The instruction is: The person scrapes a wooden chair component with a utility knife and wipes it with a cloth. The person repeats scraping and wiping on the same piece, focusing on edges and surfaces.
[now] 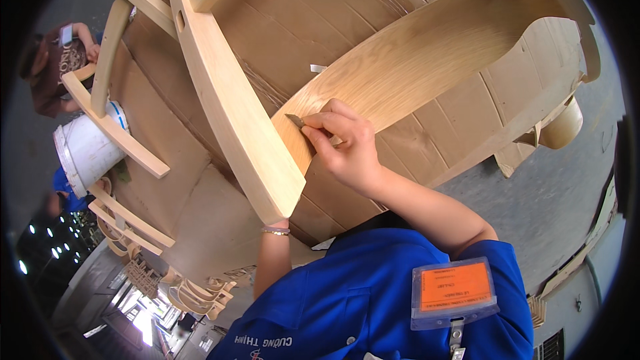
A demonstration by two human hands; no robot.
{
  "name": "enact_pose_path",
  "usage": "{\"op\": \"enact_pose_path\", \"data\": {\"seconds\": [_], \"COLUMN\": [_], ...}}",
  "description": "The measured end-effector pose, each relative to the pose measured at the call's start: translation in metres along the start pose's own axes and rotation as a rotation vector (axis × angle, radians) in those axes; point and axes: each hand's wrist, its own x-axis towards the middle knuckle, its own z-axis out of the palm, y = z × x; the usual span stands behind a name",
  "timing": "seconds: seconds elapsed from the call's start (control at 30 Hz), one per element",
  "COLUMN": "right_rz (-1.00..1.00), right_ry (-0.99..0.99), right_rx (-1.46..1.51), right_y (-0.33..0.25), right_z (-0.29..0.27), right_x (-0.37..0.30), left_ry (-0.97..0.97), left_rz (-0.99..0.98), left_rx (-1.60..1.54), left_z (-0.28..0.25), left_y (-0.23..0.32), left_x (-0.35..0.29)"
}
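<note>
Between the thumb and fingers of my right hand [343,137], a small flat blade [294,120] is pinched. Its tip rests at or just above the near end of a curved, wood-grained chair back panel [413,53], close to where the panel meets a pale wooden leg [233,103]. My left hand is hidden behind the lower end of that leg. Only its wrist [275,225], with a bracelet, shows, so its fingers cannot be made out.
Brown cardboard [293,33] covers the work surface under the chair frame. At the left stand a white bucket [90,147] and another curved wooden frame [120,133]. A co-worker [60,70] is beyond them. More wooden chair parts [193,297] lie at lower left.
</note>
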Motion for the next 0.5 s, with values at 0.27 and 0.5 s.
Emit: {"op": "enact_pose_path", "data": {"seconds": [0.27, 0.5], "right_rz": [0.034, 0.186], "right_ry": [0.023, 0.090], "right_rx": [0.010, -0.049], "right_y": [-0.006, -0.013], "right_z": [0.002, 0.002], "right_x": [0.000, 0.003], "left_ry": [-0.007, -0.010], "left_rz": [-0.005, -0.018], "left_rx": [0.010, 0.030], "left_z": [0.013, 0.026], "left_y": [-0.001, 0.001], "left_x": [-0.003, -0.007]}}
